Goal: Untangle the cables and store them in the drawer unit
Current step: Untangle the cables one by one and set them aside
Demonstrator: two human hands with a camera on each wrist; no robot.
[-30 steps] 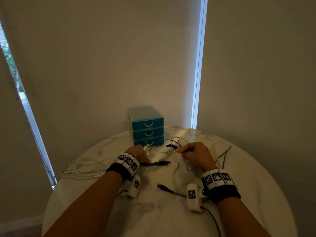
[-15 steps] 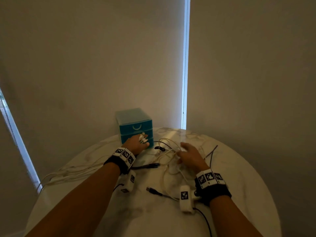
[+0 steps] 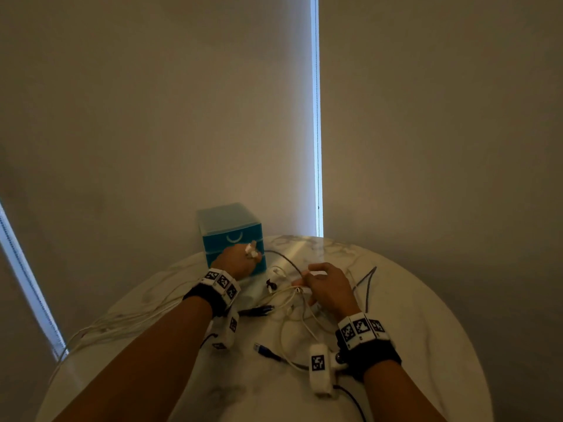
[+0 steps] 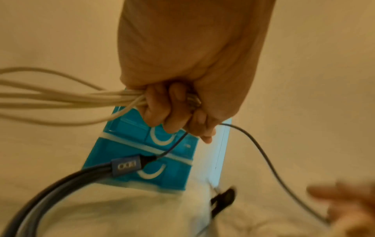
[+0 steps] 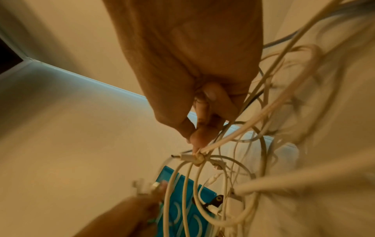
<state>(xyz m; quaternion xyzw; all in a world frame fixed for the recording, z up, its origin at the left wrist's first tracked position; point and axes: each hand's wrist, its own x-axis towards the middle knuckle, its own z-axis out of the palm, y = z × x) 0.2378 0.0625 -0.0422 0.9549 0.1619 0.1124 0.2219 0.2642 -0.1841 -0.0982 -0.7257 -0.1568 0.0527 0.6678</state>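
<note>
A teal drawer unit (image 3: 231, 236) (image 4: 142, 160) stands at the far side of the round marble table (image 3: 426, 345), its drawers closed. My left hand (image 3: 240, 260) (image 4: 178, 112) is raised in front of it, gripping a bunch of white cables (image 4: 71, 99) with white plugs (image 3: 251, 249) sticking out of the fist, and a thin grey cable (image 4: 261, 154) that runs to the right. My right hand (image 3: 326, 287) (image 5: 202, 128) pinches a white cable (image 5: 239, 136) at a knot in the tangle (image 3: 292, 303) of white cables.
A black USB plug (image 3: 262, 350) and a black connector (image 3: 259, 310) lie between my arms. A grey cable (image 3: 365, 281) lies right of my right hand. White cables (image 3: 122, 327) trail off the table's left edge. A wall and blinds stand behind.
My left hand has lifted and moved farther toward the drawer unit with its bunch of cables. My right hand has shifted a little and keeps hold in the tangle. The camera has tilted up.
</note>
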